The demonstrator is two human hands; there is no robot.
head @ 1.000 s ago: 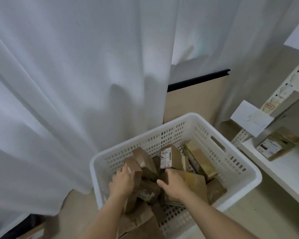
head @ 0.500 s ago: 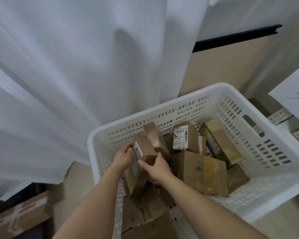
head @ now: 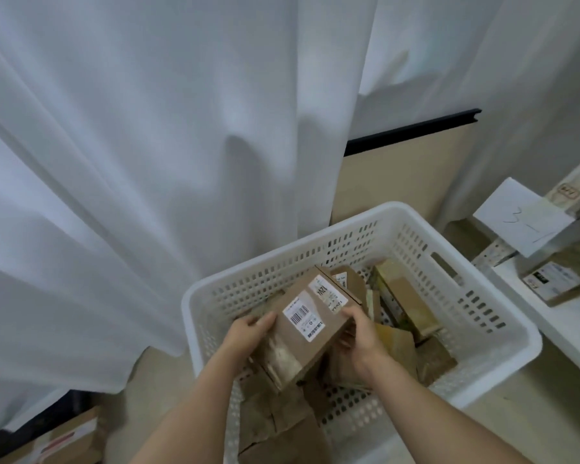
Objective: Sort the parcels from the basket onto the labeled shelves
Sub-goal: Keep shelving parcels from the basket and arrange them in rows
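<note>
Held parcel (head: 310, 324): label reads "1244" + barcode; shelf paper sign (head: 523, 220): "3-1".

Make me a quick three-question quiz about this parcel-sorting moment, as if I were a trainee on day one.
1. True or false: both hands grip the same parcel.
2. Where is the held parcel? A) on the shelf B) above the white basket C) on the floor
3. Fill in: the sticker beside the left hand and right hand bears a ____.

Key: 1 true. 2 B. 3 barcode. Another parcel already lies on the shelf at right, below a paper label.
</note>
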